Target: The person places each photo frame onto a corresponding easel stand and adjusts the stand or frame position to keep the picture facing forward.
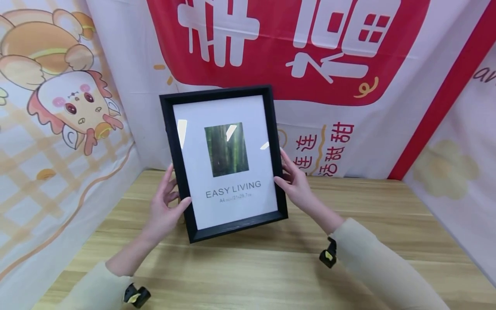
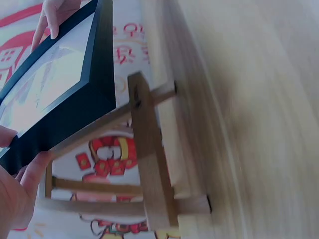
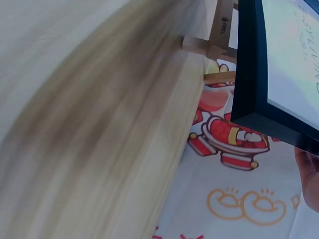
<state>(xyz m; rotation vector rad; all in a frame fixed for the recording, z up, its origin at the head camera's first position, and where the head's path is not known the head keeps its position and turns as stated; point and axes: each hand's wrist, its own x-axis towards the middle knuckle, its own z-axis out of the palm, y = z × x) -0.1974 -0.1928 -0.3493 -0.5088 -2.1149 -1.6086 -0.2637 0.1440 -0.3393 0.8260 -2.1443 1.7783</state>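
Picture frame: a black picture frame [image 1: 224, 161] with a white card that says EASY LIVING and a small green photo. It stands up, a bit tilted, near the far middle of the counter [image 1: 248, 267].
Left hand: the left hand [image 1: 164, 211] holds the left edge of the frame, thumb curled onto the front, fingers behind.
Right hand: the right hand [image 1: 294, 183] holds the right edge the same way, fingers wrapped round it.
Stand: a small wooden stand [image 2: 149, 164] sits right behind the frame. The frame's bottom edge looks close to its ledge.
How far along: the frame looks almost on the stand, but I cannot tell if it rests there. Both hands have not let go.
Around: bright cartoon cloth hangs on the walls.
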